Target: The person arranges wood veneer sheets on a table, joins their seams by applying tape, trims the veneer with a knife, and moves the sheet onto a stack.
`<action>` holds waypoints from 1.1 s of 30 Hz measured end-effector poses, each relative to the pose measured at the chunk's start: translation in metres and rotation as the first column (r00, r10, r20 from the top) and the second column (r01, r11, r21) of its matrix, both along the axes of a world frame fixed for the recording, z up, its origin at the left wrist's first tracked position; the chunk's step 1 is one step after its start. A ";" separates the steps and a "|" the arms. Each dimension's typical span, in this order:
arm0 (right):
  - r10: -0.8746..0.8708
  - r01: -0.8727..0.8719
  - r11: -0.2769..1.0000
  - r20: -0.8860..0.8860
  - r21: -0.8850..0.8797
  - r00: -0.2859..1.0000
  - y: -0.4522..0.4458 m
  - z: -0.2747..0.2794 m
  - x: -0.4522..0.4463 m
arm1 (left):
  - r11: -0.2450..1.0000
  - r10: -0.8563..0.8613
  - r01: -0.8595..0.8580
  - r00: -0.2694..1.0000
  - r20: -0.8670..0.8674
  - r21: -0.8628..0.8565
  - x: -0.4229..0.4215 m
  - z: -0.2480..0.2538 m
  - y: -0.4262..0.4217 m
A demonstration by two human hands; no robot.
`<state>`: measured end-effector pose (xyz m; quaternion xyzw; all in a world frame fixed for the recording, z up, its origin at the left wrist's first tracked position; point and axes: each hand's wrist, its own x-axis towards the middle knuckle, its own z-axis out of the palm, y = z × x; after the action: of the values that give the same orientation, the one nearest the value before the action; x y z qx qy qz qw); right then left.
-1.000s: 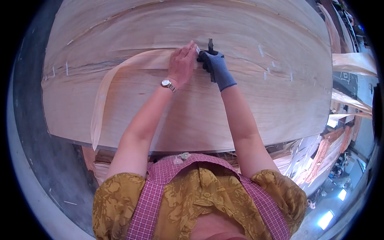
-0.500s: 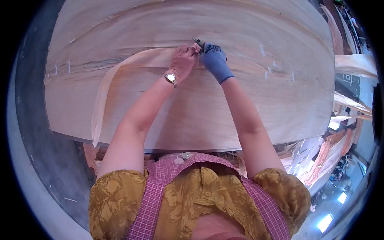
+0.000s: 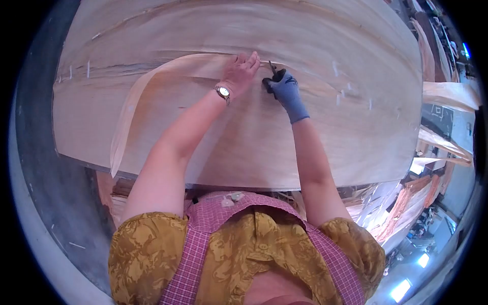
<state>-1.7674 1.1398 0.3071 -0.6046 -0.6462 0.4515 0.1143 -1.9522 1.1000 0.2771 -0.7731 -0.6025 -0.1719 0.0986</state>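
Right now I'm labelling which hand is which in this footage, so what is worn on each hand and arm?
The left hand is bare, with a round-faced watch on a metal-looking band at the wrist. The right hand wears a blue glove with black over the fingers. Both arms have short, olive-gold patterned sleeves.
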 end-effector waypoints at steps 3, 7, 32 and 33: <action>0.049 -0.142 0.965 0.378 0.221 0.925 -0.010 0.009 0.010 | 1.000 0.013 -0.013 1.000 0.002 -0.003 0.000 0.000 -0.001; -0.057 -0.048 0.936 0.287 0.347 0.956 -0.034 -0.003 0.036 | 1.000 0.013 -0.014 0.995 0.096 0.007 -0.001 -0.006 0.002; -0.189 -0.063 0.730 0.289 0.680 0.938 -0.067 -0.026 0.042 | 0.479 0.634 -0.571 -0.300 0.713 -0.667 -0.344 0.067 -0.157; -0.191 -0.072 0.733 0.307 0.676 0.932 -0.068 -0.027 0.041 | 0.467 0.709 -0.591 -0.194 0.678 -0.658 -0.358 0.063 -0.148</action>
<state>-1.7266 1.0723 0.2800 -0.6135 -0.7552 0.0640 0.2219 -2.3104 0.9524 0.3401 -0.0855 -0.8442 -0.4734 -0.2364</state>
